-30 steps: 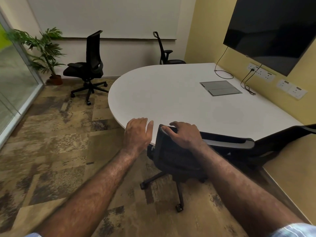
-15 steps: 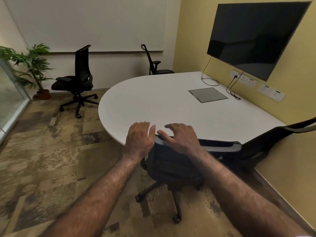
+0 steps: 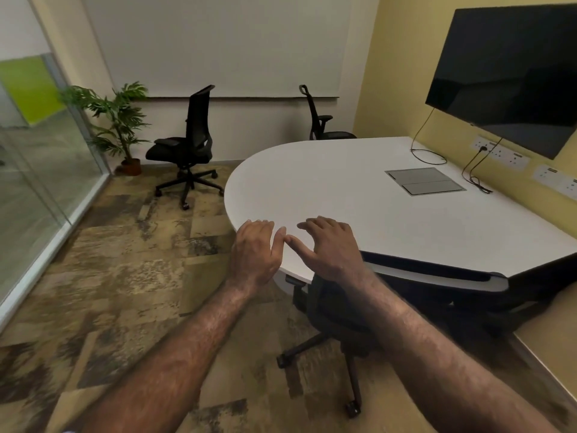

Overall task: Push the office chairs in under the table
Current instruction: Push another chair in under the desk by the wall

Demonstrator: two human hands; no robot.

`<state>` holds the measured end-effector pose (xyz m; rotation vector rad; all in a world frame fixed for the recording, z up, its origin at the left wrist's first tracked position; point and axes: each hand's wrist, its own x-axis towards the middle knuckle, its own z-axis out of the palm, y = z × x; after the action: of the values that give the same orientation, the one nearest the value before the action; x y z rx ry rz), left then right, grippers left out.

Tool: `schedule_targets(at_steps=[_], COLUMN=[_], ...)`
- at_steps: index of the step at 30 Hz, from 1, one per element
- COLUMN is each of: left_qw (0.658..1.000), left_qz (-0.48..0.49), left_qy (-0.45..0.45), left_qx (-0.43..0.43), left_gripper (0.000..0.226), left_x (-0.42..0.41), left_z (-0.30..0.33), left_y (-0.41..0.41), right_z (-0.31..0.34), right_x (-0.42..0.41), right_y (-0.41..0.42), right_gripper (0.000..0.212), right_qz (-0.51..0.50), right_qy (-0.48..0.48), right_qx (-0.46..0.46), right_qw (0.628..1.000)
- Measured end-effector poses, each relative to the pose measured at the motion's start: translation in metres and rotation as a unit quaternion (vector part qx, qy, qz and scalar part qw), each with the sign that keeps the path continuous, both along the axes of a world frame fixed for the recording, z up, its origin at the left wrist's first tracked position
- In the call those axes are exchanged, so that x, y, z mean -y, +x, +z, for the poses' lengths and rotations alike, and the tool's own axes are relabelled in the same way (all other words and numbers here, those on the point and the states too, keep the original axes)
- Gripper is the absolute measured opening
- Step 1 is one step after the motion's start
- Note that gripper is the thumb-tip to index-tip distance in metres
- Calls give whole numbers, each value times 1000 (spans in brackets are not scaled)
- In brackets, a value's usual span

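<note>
A white rounded table (image 3: pixel 337 185) fills the middle right. The near black office chair (image 3: pixel 335 310) stands against its front edge, its grey-trimmed backrest top (image 3: pixel 437 273) lying along the rim and its wheeled base (image 3: pixel 349 364) on the carpet. My left hand (image 3: pixel 256 250) and my right hand (image 3: pixel 327 248) hover side by side over the table's edge, fingers spread, holding nothing; my right wrist is above the backrest's left end. A second black chair (image 3: pixel 193 142) stands well away from the table. A third chair (image 3: pixel 318 120) sits at the table's far edge.
A potted plant (image 3: pixel 120 129) stands in the far left corner beside a glass wall (image 3: pixel 40 189). A dark screen (image 3: pixel 512 73) hangs on the yellow wall, with sockets (image 3: pixel 502 153) and cables (image 3: pixel 471 170) below. A grey flap panel (image 3: pixel 424 181) is set in the tabletop. Patterned carpet lies on the left.
The near chair has slid further in under the table. My right hand has come off its backrest, and both hands now sit over the table's edge.
</note>
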<state>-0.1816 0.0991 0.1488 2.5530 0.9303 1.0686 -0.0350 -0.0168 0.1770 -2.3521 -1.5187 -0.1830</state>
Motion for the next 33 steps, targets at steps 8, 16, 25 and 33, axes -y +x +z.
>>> schedule_targets(at_steps=[8,16,25,33], left_qw=[996,983,960,949], left_qz=[74,120,154,169], left_qy=[8,-10,-12,-8], left_qx=[-46,-142,-236,-266], left_gripper=[62,64,73,81], left_x=[-47,-138,-290,-404], left_z=[-17,-37,-64,-73], left_y=[-31,-46,-26,-15], right_z=[-25,-67,-114,-124], right_x=[-68,-183,-340,-461], right_y=[-18,-22,-22,20], right_gripper=[75,64,67,76], right_qz=[54,91,53,67], right_qy=[-28,-47,-33,-66], right_qx=[-3,-49,-62,-47], right_qw=[998,994,996,994])
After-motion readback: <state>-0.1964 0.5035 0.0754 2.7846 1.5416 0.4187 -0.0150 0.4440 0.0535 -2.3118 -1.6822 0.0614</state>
